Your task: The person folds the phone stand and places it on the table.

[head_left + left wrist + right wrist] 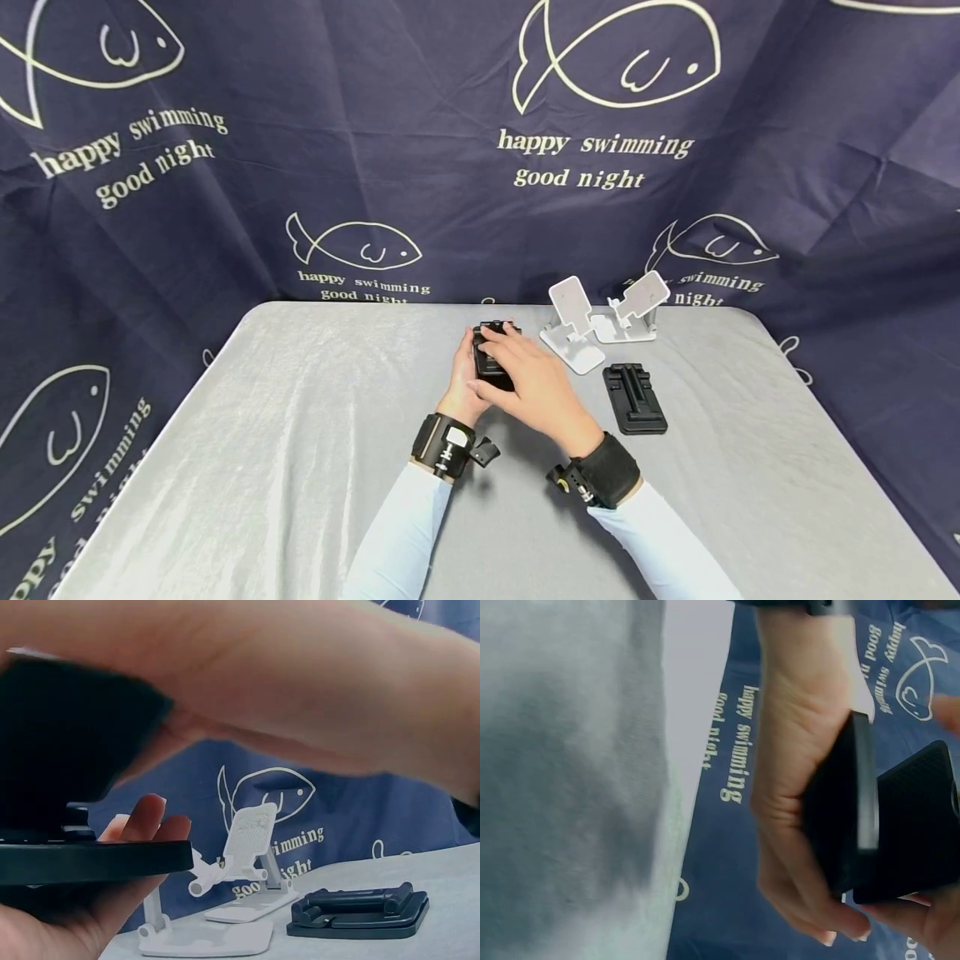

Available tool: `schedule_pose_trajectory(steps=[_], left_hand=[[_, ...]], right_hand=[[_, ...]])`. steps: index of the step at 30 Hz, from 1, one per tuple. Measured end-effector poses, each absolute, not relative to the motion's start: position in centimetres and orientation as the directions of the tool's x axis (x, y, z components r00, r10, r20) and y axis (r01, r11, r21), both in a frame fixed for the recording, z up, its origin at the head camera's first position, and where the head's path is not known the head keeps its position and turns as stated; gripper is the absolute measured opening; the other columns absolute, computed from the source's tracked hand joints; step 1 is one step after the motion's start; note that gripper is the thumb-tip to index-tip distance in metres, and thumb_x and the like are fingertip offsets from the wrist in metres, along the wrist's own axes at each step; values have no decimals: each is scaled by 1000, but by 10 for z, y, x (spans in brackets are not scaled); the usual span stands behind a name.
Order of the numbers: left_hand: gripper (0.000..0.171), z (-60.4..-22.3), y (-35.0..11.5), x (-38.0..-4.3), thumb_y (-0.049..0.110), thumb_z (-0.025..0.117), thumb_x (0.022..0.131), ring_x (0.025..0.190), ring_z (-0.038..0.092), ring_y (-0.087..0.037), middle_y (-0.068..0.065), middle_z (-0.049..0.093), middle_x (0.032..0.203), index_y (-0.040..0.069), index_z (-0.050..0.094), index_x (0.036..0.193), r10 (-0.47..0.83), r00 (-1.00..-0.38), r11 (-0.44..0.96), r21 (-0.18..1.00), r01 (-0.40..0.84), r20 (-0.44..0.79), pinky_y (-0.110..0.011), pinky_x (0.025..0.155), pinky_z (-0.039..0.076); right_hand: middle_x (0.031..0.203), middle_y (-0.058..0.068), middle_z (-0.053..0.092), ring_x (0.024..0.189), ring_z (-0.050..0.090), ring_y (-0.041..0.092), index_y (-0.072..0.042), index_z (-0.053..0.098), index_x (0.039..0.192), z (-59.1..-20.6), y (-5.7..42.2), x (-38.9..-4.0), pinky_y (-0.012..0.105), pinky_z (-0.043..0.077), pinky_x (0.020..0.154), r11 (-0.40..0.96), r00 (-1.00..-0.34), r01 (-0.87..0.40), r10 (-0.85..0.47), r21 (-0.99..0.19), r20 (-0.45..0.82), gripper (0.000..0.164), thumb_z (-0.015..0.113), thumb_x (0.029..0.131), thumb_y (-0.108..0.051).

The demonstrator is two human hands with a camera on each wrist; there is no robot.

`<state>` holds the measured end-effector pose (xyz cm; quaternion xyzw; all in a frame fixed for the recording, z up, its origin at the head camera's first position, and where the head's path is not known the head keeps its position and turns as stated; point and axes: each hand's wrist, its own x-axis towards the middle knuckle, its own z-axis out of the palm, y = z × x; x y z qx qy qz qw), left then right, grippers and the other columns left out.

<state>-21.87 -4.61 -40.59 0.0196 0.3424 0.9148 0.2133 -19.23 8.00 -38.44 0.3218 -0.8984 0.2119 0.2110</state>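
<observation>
A black folding phone stand is held up between both hands over the table, partly unfolded. My left hand grips its flat base from below, fingertips showing past the far edge in the left wrist view. From above, my right hand holds the stand's upper plate, with digits at opposite edges of it. The plate stands at an angle to the base in both wrist views. In the head view the right hand covers much of the stand.
Two white phone stands stand unfolded at the back right of the table. A second black phone stand lies folded flat in front of them. The grey cloth-covered table ends at a dark blue curtain with fish prints.
</observation>
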Motion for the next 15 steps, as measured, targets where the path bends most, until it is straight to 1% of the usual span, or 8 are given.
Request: schedule_pose_trajectory(steps=[3, 5, 7, 11, 15], left_hand=[[71, -407, -47, -220, 55, 1, 98, 103, 60, -9, 0, 58, 115, 13, 20, 152, 408, -909, -672, 645, -364, -87, -21, 88, 48], [72, -409, -48, -221, 55, -1, 97, 104, 61, -13, -5, 60, 113, 13, 18, 152, 424, -903, -665, 652, -365, -73, -23, 88, 49], [72, -411, -48, -223, 57, -2, 96, 108, 60, -17, -7, 60, 113, 16, 18, 152, 451, -891, -667, 642, -379, -57, -27, 91, 48], [73, -415, -49, -224, 60, -2, 94, 110, 60, -24, -7, 61, 115, 20, 22, 150, 491, -870, -660, 632, -406, -46, -35, 97, 46], [73, -418, -49, -226, 63, 1, 94, 109, 61, -25, -8, 60, 117, 20, 26, 148, 499, -865, -669, 612, -422, -51, -38, 98, 46]], right_hand=[[144, 1, 47, 137, 39, 29, -11, 58, 129, -390, 79, -190, 48, 37, 108, 694, -703, -674, -499, -253, 507, 44, 44, 99, -40], [145, 0, 46, 137, 38, 28, -12, 59, 129, -393, 79, -189, 47, 37, 108, 694, -699, -678, -503, -245, 509, 39, 41, 101, -33], [145, -1, 47, 137, 38, 27, -14, 59, 129, -395, 78, -189, 45, 39, 107, 696, -694, -679, -505, -233, 514, 36, 43, 101, -29], [143, -1, 48, 136, 40, 26, -17, 60, 129, -396, 78, -189, 47, 43, 102, 697, -680, -687, -515, -207, 522, 34, 49, 99, -27], [142, 0, 49, 135, 41, 27, -16, 61, 129, -398, 78, -189, 47, 50, 93, 692, -670, -694, -521, -199, 529, 34, 52, 97, -26]])
